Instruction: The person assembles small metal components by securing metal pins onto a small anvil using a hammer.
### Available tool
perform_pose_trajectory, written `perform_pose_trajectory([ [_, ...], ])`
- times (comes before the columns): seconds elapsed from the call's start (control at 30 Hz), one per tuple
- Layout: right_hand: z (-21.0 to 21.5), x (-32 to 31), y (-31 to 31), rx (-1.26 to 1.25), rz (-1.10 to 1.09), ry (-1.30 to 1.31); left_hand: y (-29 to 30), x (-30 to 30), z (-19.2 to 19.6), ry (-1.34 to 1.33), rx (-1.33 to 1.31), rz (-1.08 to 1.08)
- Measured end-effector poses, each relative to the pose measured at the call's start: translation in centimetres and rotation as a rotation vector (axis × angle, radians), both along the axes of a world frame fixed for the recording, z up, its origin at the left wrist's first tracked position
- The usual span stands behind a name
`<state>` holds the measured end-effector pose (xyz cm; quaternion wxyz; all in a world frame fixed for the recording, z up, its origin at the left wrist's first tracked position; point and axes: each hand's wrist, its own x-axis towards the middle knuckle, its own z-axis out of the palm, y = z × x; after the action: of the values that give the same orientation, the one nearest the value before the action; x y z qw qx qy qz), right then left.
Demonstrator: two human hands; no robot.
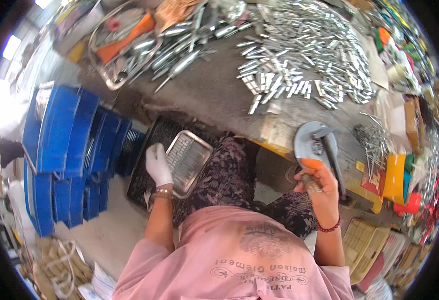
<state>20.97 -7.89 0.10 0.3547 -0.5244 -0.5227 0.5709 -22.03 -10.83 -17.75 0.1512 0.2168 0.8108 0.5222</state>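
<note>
A shallow metal tray (188, 160) lay tilted across the person's lap, rows of small silvery parts filling its upper half, its left rim under the gloved left hand (158, 165). An orange-tipped tool (309, 172) stood in the right hand's (323, 192) grip, beside the desk's edge.

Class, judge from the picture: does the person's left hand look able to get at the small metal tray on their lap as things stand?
Probably yes. The gloved left hand already rests at the left edge of the metal tray, with nothing between them; the right hand is busy elsewhere, holding a tool.
</note>
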Motion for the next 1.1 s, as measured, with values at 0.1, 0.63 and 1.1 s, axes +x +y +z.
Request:
perform_pose_trajectory([
  [0.1,1.1,-0.5,-0.7,-0.023,-0.026,0.075,5.0,3.2,9.3,0.139,0.173,-0.318],
  [0.63,3.0,14.4,5.2,0.532,-0.478,-1.239,13.4,15.0,19.8,0.301,0.077,-0.958],
  [1.1,5.1,8.0,3.1,0.814,-0.162,-0.848,11.5,21.7,19.5,0.635,0.329,-1.532],
])
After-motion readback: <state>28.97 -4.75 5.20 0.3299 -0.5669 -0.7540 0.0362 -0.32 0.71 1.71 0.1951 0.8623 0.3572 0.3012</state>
